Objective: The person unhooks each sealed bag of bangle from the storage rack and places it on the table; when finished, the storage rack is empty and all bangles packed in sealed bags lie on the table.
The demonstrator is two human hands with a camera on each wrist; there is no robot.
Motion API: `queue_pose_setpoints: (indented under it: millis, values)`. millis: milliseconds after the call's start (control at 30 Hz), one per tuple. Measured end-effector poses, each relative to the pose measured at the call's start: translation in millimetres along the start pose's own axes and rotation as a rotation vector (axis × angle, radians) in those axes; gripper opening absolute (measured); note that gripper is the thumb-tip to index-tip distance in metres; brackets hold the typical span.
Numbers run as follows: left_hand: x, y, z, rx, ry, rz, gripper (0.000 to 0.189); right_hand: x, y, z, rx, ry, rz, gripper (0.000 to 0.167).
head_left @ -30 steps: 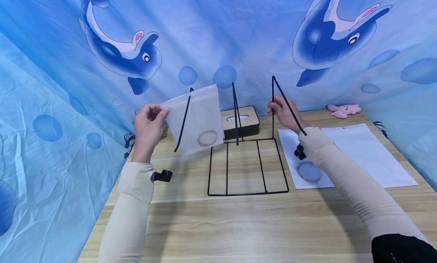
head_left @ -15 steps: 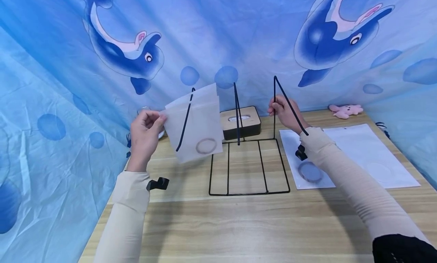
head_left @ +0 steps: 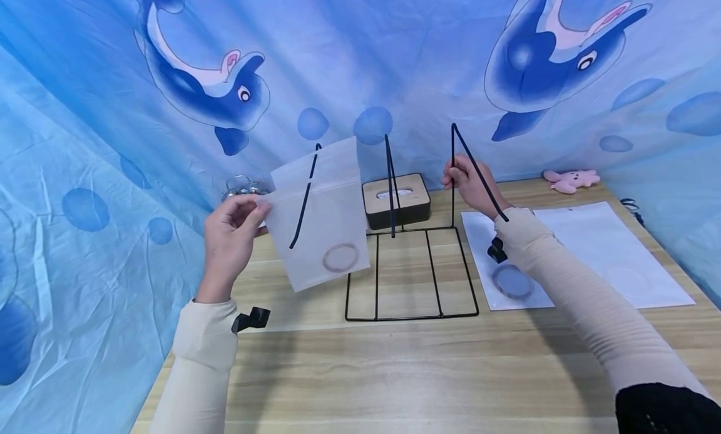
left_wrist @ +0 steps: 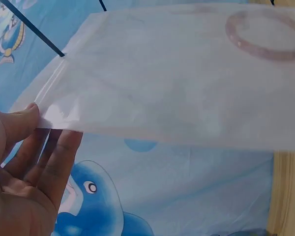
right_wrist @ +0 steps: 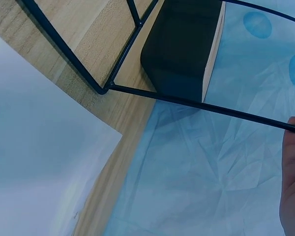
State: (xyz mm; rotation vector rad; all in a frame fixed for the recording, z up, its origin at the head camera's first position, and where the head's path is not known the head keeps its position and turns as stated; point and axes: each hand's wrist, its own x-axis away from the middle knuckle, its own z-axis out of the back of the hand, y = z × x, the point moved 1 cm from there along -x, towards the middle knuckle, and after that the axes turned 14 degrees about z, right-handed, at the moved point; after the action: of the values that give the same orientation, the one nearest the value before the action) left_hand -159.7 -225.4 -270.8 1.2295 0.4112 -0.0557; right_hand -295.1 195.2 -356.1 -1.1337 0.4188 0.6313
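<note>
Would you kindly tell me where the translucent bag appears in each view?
Head: left of centre, the translucent bag is pinched by the left hand.
Left wrist: across the upper half, reaching the right edge.
Right wrist: not in it.
Shared landmark: the black wire rack, partly visible in both wrist views.

Bright head view, dimmer wrist views — tabletop [head_left: 417, 374] sheen

on black rack [head_left: 411, 318], free gap between middle prong [head_left: 390, 183] and right prong [head_left: 480, 172], frosted bag [head_left: 329, 224] in the way at left
</note>
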Motion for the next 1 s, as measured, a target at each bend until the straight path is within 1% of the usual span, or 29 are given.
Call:
queue_pose_setpoints:
  millis: [133,367,500,667,733,900,1000]
  values:
    - [8.9,1.5,0.4,0.008,-0.006,-0.006,0.018,0.7,-1.4,0.7,0.008,0.002,0.001,0.022]
    - [28.0,5.0,4.3,-0.021,0.039,0.000,0.017,0.9,3.4,1.0,-0.001,-0.004,0.004,0.024]
    - [37.0,7.4,8.2,-0.011,0.041,-0.001,0.016,0.6,3.5,1.4,0.001,0.004,0.023,0.024]
    - [48.0,9.2,14.7,0.001,0.035,-0.020,0.015,0.0,4.2,1.2,0.029,0.007,0.022,0.025]
    - [51.9,10.4,16.5,0.004,0.030,-0.039,0.014,0.3,4.9,1.3,0.032,0.007,0.014,0.025]
    - [61.0,13.2,20.2,0.077,0.006,-0.041,0.011,0.6,2.0,0.3,0.006,0.019,0.015,0.024]
    - [65.2,12.8,21.9,0.116,-0.004,-0.042,0.011,-0.3,-0.5,-0.2,0.012,0.024,0.025,0.024]
